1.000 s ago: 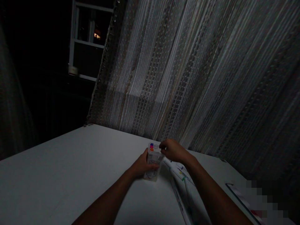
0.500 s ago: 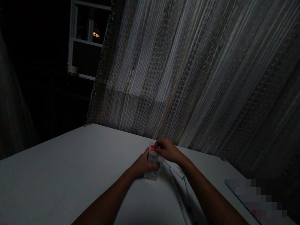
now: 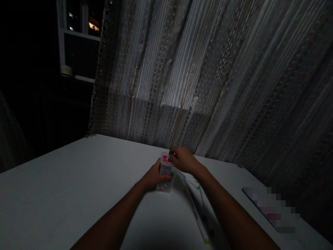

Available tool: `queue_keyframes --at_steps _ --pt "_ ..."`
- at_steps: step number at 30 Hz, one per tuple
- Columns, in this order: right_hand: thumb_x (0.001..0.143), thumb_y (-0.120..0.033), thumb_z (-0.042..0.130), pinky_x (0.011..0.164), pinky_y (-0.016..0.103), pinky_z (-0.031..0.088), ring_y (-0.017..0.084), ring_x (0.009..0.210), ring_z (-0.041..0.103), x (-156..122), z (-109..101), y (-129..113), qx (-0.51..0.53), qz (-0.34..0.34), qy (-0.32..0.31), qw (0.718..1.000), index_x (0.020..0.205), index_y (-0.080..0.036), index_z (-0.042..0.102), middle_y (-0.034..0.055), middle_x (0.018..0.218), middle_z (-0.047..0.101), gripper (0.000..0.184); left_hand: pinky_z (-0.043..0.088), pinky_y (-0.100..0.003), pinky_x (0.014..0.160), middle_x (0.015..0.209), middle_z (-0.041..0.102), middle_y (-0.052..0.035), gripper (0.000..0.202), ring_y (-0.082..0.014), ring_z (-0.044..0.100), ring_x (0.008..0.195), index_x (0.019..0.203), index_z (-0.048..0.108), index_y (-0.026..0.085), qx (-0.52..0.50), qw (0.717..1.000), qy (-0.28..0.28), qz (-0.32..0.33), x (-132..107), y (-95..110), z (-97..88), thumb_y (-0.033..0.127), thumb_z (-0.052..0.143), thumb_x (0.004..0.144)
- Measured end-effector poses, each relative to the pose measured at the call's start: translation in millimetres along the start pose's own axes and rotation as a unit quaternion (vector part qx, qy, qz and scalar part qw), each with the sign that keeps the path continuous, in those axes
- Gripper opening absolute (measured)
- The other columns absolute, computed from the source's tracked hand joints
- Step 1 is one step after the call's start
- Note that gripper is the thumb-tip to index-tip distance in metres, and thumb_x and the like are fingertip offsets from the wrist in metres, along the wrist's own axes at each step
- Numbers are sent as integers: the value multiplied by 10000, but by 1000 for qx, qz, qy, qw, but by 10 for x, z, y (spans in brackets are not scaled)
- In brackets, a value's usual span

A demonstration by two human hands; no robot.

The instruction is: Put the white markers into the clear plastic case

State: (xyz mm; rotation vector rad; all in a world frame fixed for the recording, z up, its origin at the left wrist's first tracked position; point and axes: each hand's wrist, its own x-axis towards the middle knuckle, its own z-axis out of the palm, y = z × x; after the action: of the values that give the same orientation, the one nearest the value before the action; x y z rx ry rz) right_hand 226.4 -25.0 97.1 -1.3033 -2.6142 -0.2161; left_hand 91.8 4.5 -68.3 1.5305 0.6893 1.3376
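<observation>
A clear plastic case (image 3: 166, 175) with a dark-bordered label stands upright on the white table. My left hand (image 3: 154, 177) is wrapped round its left side, thumb across the front. Through the top of the case show coloured marker ends: pink, orange and a red marker end (image 3: 169, 160). At the top right edge, my right hand (image 3: 183, 158) is closed with fingertips pinched beside the red end; whether anything is between them is hidden. Several white markers (image 3: 194, 205) with green, yellow and blue details lie right of the case, partly behind my right forearm.
The white table (image 3: 78, 180) reaches back to a hanging striped curtain (image 3: 182, 69). A flat, dark-edged item (image 3: 260, 208), blurred out, lies at the right. Beyond the table's left side is a dark area with a window (image 3: 80, 52).
A red marker end now shows in the case top beside the pink and orange ones. My right hand has shifted slightly off them; the left still grips the case. The view has turned a little.
</observation>
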Motion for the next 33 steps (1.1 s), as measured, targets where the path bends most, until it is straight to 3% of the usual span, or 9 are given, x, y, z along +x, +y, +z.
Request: queue_keyframes --at_steps 7,10,13,16,21,24,28,33 --pt "789 -126 481 685 261 400 227 865 651 12 -76 -42 -90 40 -39 994 899 -114 709 159 938 707 253 465 -349 859 1078 649 -91 676 -233 620 977 1139 471 167 11 1000 0 -14 -3 12 -8 302 834 585" --pt "776 -128 493 694 251 402 211 867 651 37 -83 -84 -67 -3 -64 996 888 -137 717 132 933 715 250 469 -333 836 1051 655 -77 687 -225 622 954 1137 474 170 26 999 10 -18 -5 57 -2 286 840 567" --pt "798 -121 468 727 231 406 185 911 644 65 -72 -81 -21 -27 -45 998 948 -151 709 101 984 714 285 469 -337 837 1055 656 -81 700 -235 617 963 1132 483 164 41 999 16 -12 -10 104 6 275 848 544" --pt "793 -109 472 748 247 417 205 954 638 71 -74 -24 -41 15 -12 999 1002 -141 695 113 1027 703 308 466 -346 855 1079 655 -92 681 -244 618 988 1116 487 160 26 1000 9 -13 -23 134 11 281 847 550" --pt "755 -117 535 720 279 445 259 949 650 48 -88 24 -120 61 -76 988 953 -127 707 157 986 703 262 480 -352 838 1060 668 -94 701 -247 633 967 1119 481 161 16 1000 8 -25 -38 154 9 275 856 538" --pt "756 -129 557 748 279 453 250 957 652 55 -51 -13 -133 78 -72 986 985 -138 702 168 994 700 271 477 -349 847 1072 667 -95 724 -249 629 981 1135 481 165 19 1000 7 -18 -31 136 0 287 862 532" --pt "766 -164 569 762 294 461 263 957 655 97 19 -57 -120 85 -49 988 973 -131 708 184 992 699 252 470 -350 859 1099 653 -100 734 -244 620 992 1154 475 169 32 999 7 -10 -13 85 -16 315 857 544" --pt "777 -107 507 811 284 454 234 969 651 148 31 -48 -24 34 -18 999 960 -134 724 143 1011 710 285 471 -346 853 1095 649 -91 736 -237 615 992 1175 460 177 54 998 8 -15 -16 97 -24 319 843 563"
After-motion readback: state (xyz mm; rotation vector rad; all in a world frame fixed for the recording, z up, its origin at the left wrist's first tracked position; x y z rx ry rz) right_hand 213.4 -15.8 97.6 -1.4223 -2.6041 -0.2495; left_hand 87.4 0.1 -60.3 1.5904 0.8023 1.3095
